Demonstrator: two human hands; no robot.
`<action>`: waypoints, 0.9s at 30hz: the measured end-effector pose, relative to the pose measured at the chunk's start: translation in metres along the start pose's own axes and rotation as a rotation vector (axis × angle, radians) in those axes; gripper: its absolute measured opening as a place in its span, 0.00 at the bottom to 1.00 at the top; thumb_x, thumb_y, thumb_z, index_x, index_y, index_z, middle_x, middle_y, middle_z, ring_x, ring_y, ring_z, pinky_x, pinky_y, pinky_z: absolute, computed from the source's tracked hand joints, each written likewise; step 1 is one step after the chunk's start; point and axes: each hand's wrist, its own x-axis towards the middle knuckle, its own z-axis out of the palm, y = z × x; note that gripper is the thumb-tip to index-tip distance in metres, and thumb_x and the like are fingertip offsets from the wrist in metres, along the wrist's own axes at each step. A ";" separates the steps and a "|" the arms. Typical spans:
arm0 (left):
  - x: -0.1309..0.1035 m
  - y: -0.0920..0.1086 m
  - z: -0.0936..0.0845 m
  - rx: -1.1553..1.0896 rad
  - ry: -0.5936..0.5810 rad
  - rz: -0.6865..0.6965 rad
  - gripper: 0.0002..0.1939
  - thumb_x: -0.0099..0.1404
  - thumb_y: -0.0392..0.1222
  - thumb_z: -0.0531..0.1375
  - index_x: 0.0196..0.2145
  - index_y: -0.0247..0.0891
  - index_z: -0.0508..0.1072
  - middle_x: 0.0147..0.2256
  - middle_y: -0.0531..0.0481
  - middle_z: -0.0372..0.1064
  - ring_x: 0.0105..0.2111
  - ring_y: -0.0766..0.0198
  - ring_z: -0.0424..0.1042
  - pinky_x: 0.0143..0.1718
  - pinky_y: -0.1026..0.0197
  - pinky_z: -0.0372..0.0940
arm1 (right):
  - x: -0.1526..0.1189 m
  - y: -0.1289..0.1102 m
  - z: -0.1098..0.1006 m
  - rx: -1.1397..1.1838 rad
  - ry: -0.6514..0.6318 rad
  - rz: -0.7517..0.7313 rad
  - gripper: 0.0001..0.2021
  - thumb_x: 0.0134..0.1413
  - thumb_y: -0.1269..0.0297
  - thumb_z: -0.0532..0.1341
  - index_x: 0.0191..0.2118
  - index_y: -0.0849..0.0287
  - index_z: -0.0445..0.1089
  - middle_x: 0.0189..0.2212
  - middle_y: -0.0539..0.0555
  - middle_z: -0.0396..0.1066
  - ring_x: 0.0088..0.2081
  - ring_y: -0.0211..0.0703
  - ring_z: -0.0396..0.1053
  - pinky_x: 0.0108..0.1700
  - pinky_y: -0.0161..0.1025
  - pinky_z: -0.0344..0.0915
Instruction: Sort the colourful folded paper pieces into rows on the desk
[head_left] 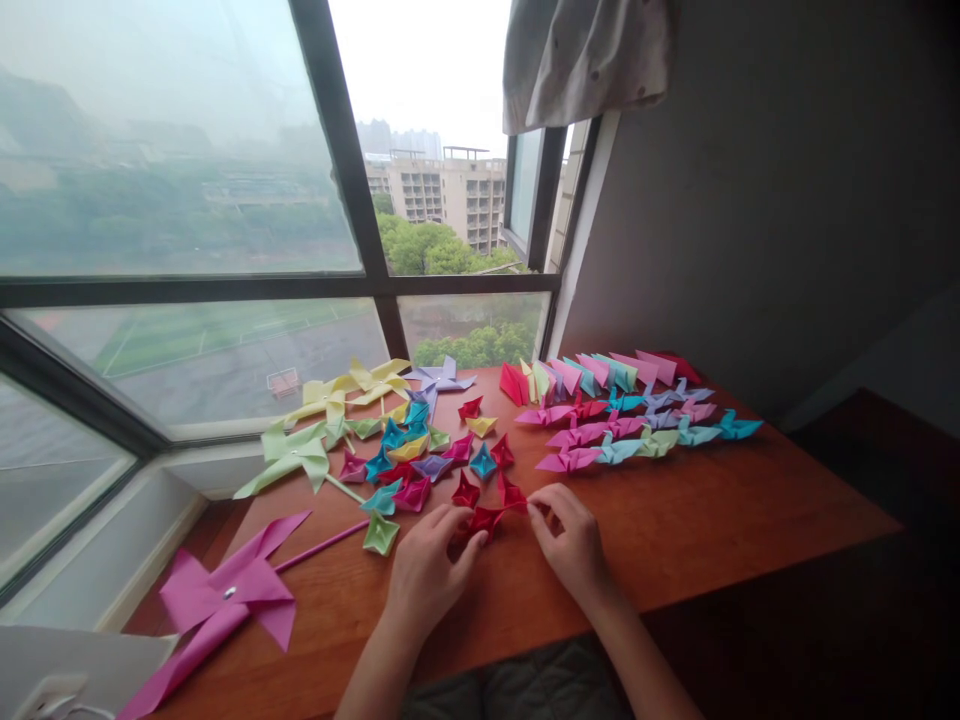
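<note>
Left hand (433, 560) pinches the nearest red boat (487, 521); right hand (568, 535) meets a second red boat (512, 494), grip unclear. Both boats sit mid-tabletop (675, 530): light fingertips should spare those folds and neighbouring paper boats (381, 534).

The widest open way lies over the right front of the desk (735, 535), from the right hand (568, 540) out to the right corner, bare wood all along the near edge. Farther back, rows of paper cranes (619, 448) block passage, reaching close to the right edge. Between them and the crowded paper boats (409, 470) runs a slim lane toward the far edge (its near end pinched by the right hand). At the left edge, the magenta pinwheel (262, 597) and its stick bar a low sweep.
</note>
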 end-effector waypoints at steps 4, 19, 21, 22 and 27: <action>-0.002 -0.002 0.002 0.078 0.003 0.029 0.10 0.67 0.46 0.58 0.42 0.42 0.75 0.38 0.46 0.75 0.38 0.56 0.76 0.35 0.60 0.68 | -0.013 0.005 -0.014 -0.089 0.097 -0.025 0.06 0.64 0.69 0.55 0.35 0.57 0.68 0.30 0.52 0.69 0.29 0.38 0.68 0.33 0.33 0.65; -0.002 -0.008 0.007 0.136 0.042 0.095 0.11 0.69 0.47 0.58 0.45 0.43 0.73 0.41 0.48 0.76 0.37 0.57 0.77 0.36 0.59 0.68 | -0.024 0.059 -0.063 -0.456 0.230 -0.083 0.07 0.66 0.67 0.55 0.37 0.57 0.69 0.32 0.53 0.71 0.34 0.41 0.70 0.39 0.36 0.64; -0.002 -0.007 0.006 0.129 0.035 0.086 0.11 0.69 0.47 0.57 0.45 0.43 0.73 0.40 0.48 0.76 0.37 0.57 0.76 0.35 0.59 0.68 | -0.024 0.060 -0.061 -0.452 0.220 -0.084 0.07 0.66 0.67 0.55 0.37 0.57 0.69 0.33 0.54 0.71 0.34 0.41 0.70 0.39 0.36 0.64; -0.002 -0.007 0.006 0.125 0.033 0.083 0.11 0.69 0.47 0.57 0.45 0.43 0.73 0.40 0.49 0.75 0.36 0.58 0.76 0.35 0.59 0.67 | -0.025 0.060 -0.061 -0.450 0.214 -0.085 0.07 0.66 0.67 0.55 0.37 0.57 0.69 0.33 0.54 0.71 0.35 0.41 0.71 0.40 0.37 0.65; -0.002 -0.006 0.005 0.107 0.035 0.083 0.10 0.69 0.46 0.57 0.45 0.42 0.72 0.41 0.48 0.75 0.36 0.59 0.76 0.35 0.60 0.67 | -0.025 0.061 -0.061 -0.458 0.192 -0.088 0.08 0.66 0.66 0.54 0.37 0.57 0.69 0.34 0.54 0.71 0.36 0.43 0.71 0.40 0.37 0.64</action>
